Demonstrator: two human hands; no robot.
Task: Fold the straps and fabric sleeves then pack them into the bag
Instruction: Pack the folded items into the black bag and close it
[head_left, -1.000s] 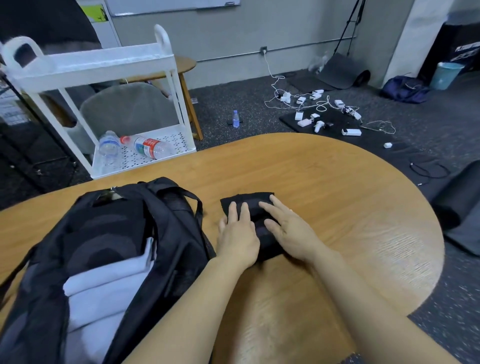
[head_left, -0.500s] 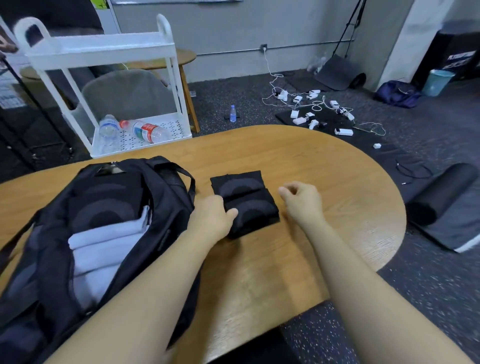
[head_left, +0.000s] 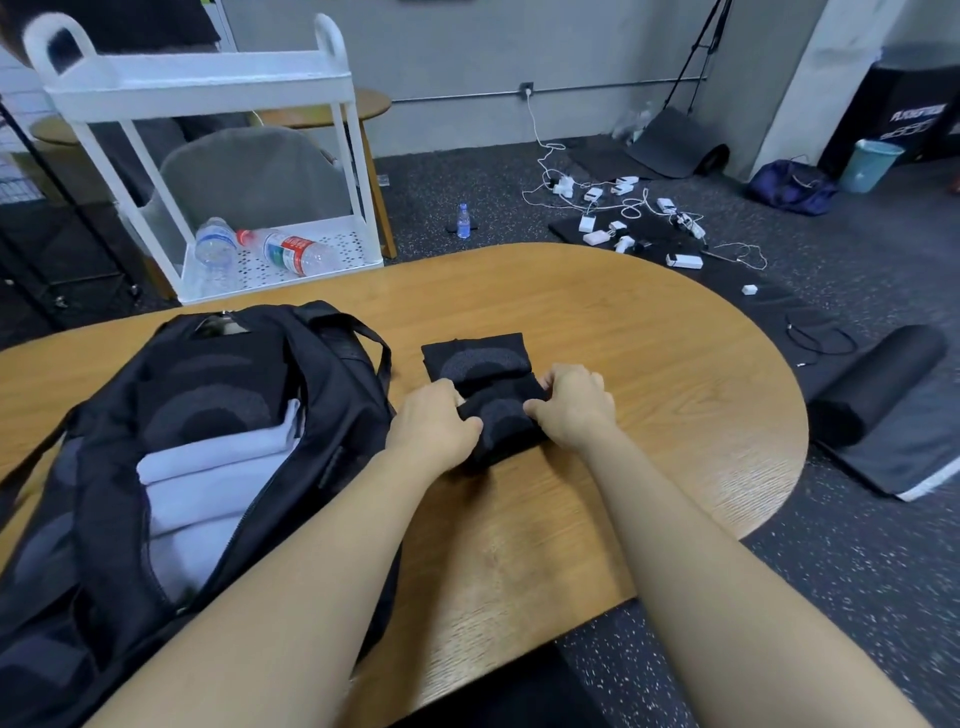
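Note:
A folded black fabric sleeve (head_left: 480, 364) lies on the wooden table (head_left: 649, 364) just right of the open black bag (head_left: 218, 395). My left hand (head_left: 434, 423) grips the sleeve's near left edge and my right hand (head_left: 574, 402) grips its near right edge, fingers curled round the cloth. The near half of the sleeve bunches up between both hands. Inside the bag lie folded white fabric pieces (head_left: 208, 493) and dark patterned cloth.
A white trolley (head_left: 208, 93) with plastic bottles (head_left: 291, 252) stands beyond the table's far left edge, with a grey chair (head_left: 254, 171) behind it. Chargers and cables (head_left: 623, 208) litter the floor. A rolled black mat (head_left: 878, 384) lies on the floor right of the table.
Both hands went from pressing flat on the sleeve, to drawing apart, to gripping its near edges now. The right hand came back onto the cloth. The view tilted slightly.

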